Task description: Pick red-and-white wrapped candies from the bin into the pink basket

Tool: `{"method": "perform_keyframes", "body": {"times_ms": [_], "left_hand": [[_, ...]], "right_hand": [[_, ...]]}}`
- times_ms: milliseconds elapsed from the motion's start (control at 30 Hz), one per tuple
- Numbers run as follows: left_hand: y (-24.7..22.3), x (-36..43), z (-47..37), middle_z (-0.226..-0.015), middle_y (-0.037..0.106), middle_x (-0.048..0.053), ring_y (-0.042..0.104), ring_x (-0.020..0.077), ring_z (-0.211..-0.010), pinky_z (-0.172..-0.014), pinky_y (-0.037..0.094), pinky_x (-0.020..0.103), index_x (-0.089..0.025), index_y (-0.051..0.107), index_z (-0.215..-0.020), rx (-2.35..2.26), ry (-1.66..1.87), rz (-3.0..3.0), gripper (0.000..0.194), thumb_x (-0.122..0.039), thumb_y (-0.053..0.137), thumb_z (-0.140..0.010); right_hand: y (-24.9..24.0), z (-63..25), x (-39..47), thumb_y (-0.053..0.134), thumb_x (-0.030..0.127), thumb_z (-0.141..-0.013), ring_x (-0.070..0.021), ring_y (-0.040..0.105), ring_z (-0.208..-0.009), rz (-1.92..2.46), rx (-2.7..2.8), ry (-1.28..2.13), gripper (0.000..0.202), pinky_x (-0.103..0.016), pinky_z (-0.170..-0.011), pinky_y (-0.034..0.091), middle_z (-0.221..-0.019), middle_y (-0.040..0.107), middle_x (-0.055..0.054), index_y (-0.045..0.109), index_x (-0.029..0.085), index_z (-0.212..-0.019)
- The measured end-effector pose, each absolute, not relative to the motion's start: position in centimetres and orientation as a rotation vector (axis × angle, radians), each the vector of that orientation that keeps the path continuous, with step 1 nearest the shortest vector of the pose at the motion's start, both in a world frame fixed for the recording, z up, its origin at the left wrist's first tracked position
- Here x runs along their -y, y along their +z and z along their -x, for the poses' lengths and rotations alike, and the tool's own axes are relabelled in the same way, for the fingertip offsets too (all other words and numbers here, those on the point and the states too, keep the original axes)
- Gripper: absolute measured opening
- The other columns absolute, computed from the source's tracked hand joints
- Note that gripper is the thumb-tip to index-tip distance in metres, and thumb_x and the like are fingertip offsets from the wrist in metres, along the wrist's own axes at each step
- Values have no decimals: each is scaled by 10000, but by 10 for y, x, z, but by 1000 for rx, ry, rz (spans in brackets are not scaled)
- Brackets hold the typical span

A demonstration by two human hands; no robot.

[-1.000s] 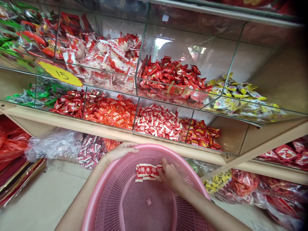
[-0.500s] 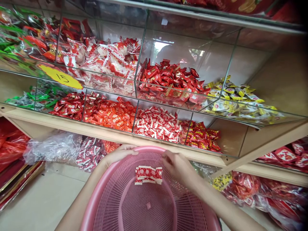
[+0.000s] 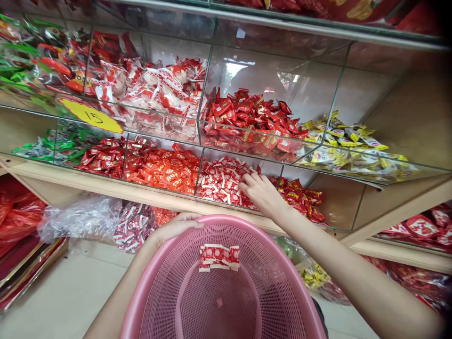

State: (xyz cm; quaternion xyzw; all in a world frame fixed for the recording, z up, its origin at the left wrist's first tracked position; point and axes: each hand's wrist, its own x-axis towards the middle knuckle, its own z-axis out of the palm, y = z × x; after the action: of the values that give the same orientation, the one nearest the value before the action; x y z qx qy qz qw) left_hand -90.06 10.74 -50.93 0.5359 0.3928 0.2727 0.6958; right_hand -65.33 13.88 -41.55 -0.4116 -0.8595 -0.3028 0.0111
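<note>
Hands point(image 3: 261, 190) point(image 3: 174, 229) at basket point(image 3: 226, 220) and candies point(image 3: 222, 178), shelves point(image 3: 88, 182), floor point(image 3: 88, 270)

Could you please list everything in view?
Basket: one, pink, bottom centre
Basket packets: several, red-white, inside basket
Small packets: many, red-white, lower tier centre
Orange packets: many, orange, left of those
Dark packets: many, dark red, farther left
Green packets: many, green, lower tier left
Lettered packets: many, red-yellow, lower tier right
Mixed packets: many, green-red, upper tier left
Large packets: many, red-white, beside those
Red packets: many, red, upper tier centre
Yellow packets: many, yellow-white, upper tier right
Topmost packages: several, red, top edge
Tag: one, yellow, upper left
Bags: several, various colours, below shelving
Shelving: one, pale wood, across view
Floor: one, pale, bottom
Left hand: one, bare, on basket rim
Right hand: one, bare, at small packets
</note>
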Motion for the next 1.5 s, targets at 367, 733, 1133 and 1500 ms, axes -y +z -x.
{"method": "perform_keyframes", "body": {"times_ms": [367, 733, 1133, 1500], "left_hand": [[-512, -109, 902, -920, 664, 33, 596, 178, -811, -729, 431, 268, -174, 606, -1033, -863, 615, -1225, 345, -276, 603, -704], [-512, -108, 900, -913, 662, 38, 596, 174, -791, -702, 429, 254, -175, 597, -1055, -892, 622, -1211, 369, -266, 600, -697], [-513, -109, 902, -890, 669, 18, 592, 162, -769, -735, 415, 259, -184, 638, -975, -915, 649, -1275, 308, -257, 608, -678], [-508, -107, 901, -899, 667, 29, 590, 177, -804, -738, 419, 268, -173, 620, -1021, -885, 624, -1276, 356, -275, 605, -680]], "right_hand": [[-416, 643, -145, 394, 135, -833, -184, 420, -800, 1196, 2650, -1012, 120, -298, -645, 236, -857, 521, -60, 510, 162, -821], [-401, 658, -113, 405, 236, -825, -195, 427, -846, 1076, 2407, -586, 280, -305, -693, 285, -961, 558, -82, 487, 134, -1073], [-515, 727, -12, 457, 168, -710, -179, 520, -842, 1305, 2690, 427, 244, -288, -756, 373, -865, 601, -45, 516, 176, -946], [-528, 734, -10, 440, 111, -715, -214, 531, -860, 1178, 2855, 134, 370, -332, -752, 418, -892, 599, -86, 456, 133, -1084]]}}
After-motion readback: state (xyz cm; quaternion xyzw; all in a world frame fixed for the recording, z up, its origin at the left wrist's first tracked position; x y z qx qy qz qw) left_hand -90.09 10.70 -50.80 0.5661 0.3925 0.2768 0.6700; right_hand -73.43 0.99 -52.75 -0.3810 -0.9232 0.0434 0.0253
